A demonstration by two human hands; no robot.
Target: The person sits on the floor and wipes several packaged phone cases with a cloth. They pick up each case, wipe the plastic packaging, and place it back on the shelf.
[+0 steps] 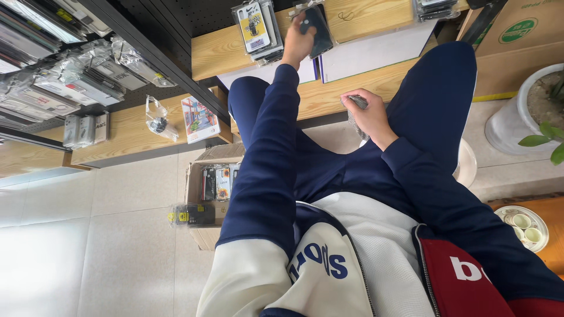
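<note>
Seen from above, seated on a low stool, knees in dark blue trousers spread before a low wooden shelf, taken here as the landmark.

Across the shelf: white and purple-edged boards laid flat, with stacks of phone cases in clear packets along the far edge. Left of the shelf, on the tiled floor: an open cardboard box filled with more packaged cases, a loose packet lying beside it. Right of the shelf: a white plant pot.

Over the shelf's far edge, left hand stretched out, fingers clamped round a dark phone case in glossy wrapping, just beside the stacked packets. At the shelf's near edge, above the lap, right hand curled shut on a small grey object, too hidden to identify.

Likely best handled by gripping the dark case along its edges, since slick wrapping may slip; keeping the packet flat and clear of the neighbouring stack should avoid toppling it.
</note>
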